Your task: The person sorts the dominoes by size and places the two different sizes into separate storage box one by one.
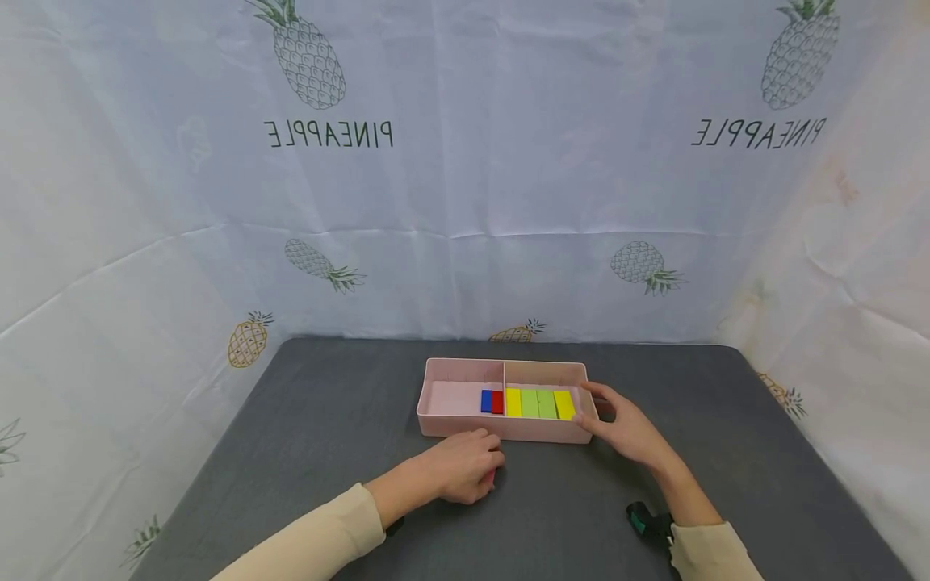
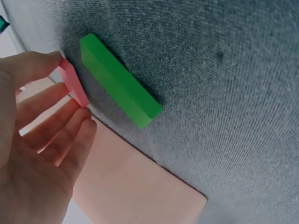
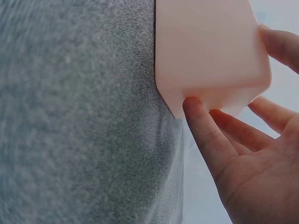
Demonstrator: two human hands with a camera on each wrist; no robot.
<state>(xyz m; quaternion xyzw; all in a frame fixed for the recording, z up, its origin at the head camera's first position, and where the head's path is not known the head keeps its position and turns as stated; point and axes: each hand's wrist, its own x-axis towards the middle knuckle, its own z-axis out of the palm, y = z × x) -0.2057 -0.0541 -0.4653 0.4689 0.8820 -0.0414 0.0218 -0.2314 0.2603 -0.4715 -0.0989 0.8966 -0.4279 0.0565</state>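
Observation:
Near the table's middle, my left hand (image 1: pixel 465 466) pinches a pink block (image 2: pixel 73 81) between thumb and fingertips, in front of the box. A green block (image 2: pixel 119 81) lies on the table beside it in the left wrist view; the hand hides it in the head view. My right hand (image 1: pixel 626 428) grips the right end of a pink two-compartment box (image 1: pixel 465 426), thumb at the near rim and fingers against the end wall. Inside the left compartment, a blue block (image 1: pixel 486 401) and a red block (image 1: pixel 497 402) sit against the divider. Several yellow and lime blocks (image 1: pixel 538 403) fill the right compartment's near side.
The dark grey table (image 1: pixel 349 420) carries the box toward its far side. Pineapple-printed cloth (image 1: pixel 465 161) hangs behind and at both sides. A black device (image 1: pixel 647 520) sits by the right wrist.

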